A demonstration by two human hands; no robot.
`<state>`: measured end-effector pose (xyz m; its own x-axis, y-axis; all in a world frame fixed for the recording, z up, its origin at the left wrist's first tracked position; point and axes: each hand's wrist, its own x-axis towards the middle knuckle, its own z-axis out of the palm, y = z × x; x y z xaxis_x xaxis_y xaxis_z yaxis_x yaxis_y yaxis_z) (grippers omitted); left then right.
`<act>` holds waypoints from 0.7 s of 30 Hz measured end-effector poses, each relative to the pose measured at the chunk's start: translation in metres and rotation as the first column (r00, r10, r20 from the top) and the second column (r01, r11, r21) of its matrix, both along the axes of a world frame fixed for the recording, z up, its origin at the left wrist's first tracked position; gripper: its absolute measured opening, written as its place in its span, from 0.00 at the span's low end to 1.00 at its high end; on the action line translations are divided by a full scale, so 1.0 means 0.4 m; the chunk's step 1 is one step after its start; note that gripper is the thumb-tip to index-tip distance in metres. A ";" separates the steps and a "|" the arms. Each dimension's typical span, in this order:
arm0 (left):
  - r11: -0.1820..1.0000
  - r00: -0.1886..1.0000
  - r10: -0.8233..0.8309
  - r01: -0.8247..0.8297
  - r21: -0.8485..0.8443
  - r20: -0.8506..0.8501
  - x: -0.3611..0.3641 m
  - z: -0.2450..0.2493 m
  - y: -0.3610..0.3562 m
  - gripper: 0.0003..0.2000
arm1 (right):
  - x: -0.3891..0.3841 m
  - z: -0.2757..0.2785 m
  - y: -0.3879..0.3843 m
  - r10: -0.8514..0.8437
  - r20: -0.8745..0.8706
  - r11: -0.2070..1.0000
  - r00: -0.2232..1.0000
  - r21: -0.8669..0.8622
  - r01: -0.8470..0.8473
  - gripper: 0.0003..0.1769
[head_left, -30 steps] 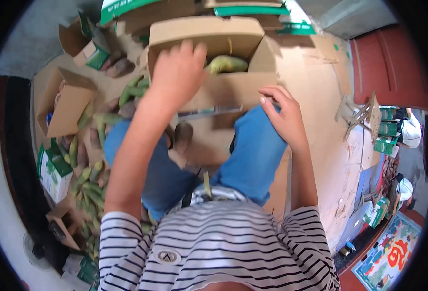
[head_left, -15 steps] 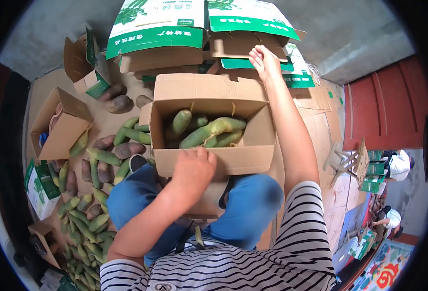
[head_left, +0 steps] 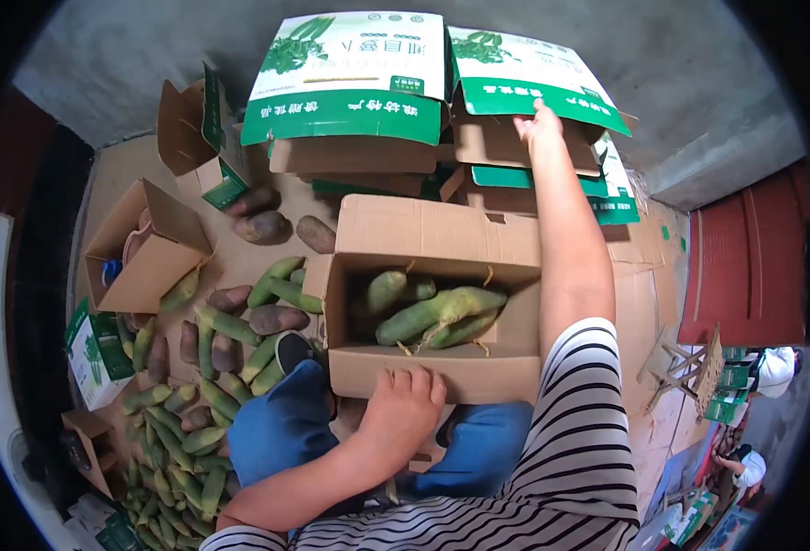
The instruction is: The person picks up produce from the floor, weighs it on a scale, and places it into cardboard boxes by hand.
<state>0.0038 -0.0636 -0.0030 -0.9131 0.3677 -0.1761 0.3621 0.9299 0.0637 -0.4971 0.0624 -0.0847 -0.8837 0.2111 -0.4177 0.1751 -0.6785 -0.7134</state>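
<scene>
An open cardboard carton (head_left: 434, 375) stands in front of my knees, with several green radishes (head_left: 441, 312) and bits of yellow cord inside. My left hand (head_left: 403, 402) lies over its front flap, fingers bent onto the cardboard; the thumb is hidden. Farther out, my right hand (head_left: 542, 126) reaches to a white-and-green radish box (head_left: 538, 78) on a stack at the back right. Its fingers close on the green front flap, with one fingertip over the printed face. A matching box (head_left: 350, 69) sits to the left of that one.
Loose green radishes (head_left: 175, 436) and dark reddish roots (head_left: 278, 320) cover the floor at left. Open cartons (head_left: 152, 248) stand beyond them. A folding stool (head_left: 689, 372) is at right, near people in white tops (head_left: 776, 375). A concrete wall (head_left: 662, 110) closes the back.
My right hand has gone from in front of the back right box to holding its green flap. My left hand stays at the carton's front flap. The view has shifted.
</scene>
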 end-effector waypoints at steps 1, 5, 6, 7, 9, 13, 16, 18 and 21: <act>1.000 1.000 0.012 -0.012 -0.003 0.021 -0.005 0.004 0.000 0.27 | 0.007 0.008 0.024 -0.058 -0.060 0.998 0.996 0.010 0.059 0.15; 0.999 0.999 0.024 -0.025 -0.030 -0.024 -0.011 -0.007 0.010 0.25 | 0.052 0.088 0.221 -0.146 -0.347 0.958 0.926 0.184 0.220 0.11; 0.999 0.999 0.015 -0.016 -0.031 -0.029 -0.008 -0.010 0.014 0.25 | 0.089 0.127 0.283 -0.140 -0.402 0.942 0.905 0.226 0.246 0.11; 0.999 1.000 0.007 -0.008 -0.031 -0.023 -0.007 -0.011 0.017 0.25 | 0.116 0.156 0.353 -0.115 -0.439 0.915 0.891 0.303 0.267 0.10; 1.000 1.000 0.000 0.001 -0.020 0.002 -0.009 -0.011 0.021 0.24 | 0.173 0.212 0.512 -0.055 -0.461 0.834 0.886 0.467 0.295 0.10; 1.000 0.997 -0.022 0.021 -0.009 -0.074 -0.017 -0.027 0.022 0.25 | 0.391 0.367 0.718 0.020 -0.485 0.754 0.874 0.581 0.305 0.15; 1.000 1.000 -0.007 0.007 0.000 -0.012 -0.032 -0.019 0.029 0.24 | 0.547 0.444 0.872 0.124 -0.395 0.605 0.910 0.757 0.246 0.16; 1.000 0.999 0.005 -0.006 0.016 0.045 -0.044 -0.001 0.032 0.24 | 0.672 0.478 0.892 0.132 -0.332 0.351 0.934 0.897 0.269 0.16; 1.000 0.999 0.020 -0.020 0.001 0.043 -0.058 -0.009 0.024 0.23 | 0.846 0.471 0.913 0.113 -0.138 -0.257 0.984 0.953 0.163 0.18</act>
<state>-0.0193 -0.0539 -0.0064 -0.9119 0.3501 -0.2144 0.3408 0.9367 0.0799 -0.1588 0.4275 0.1036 -0.8654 0.2472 0.4359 0.0107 0.8789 -0.4769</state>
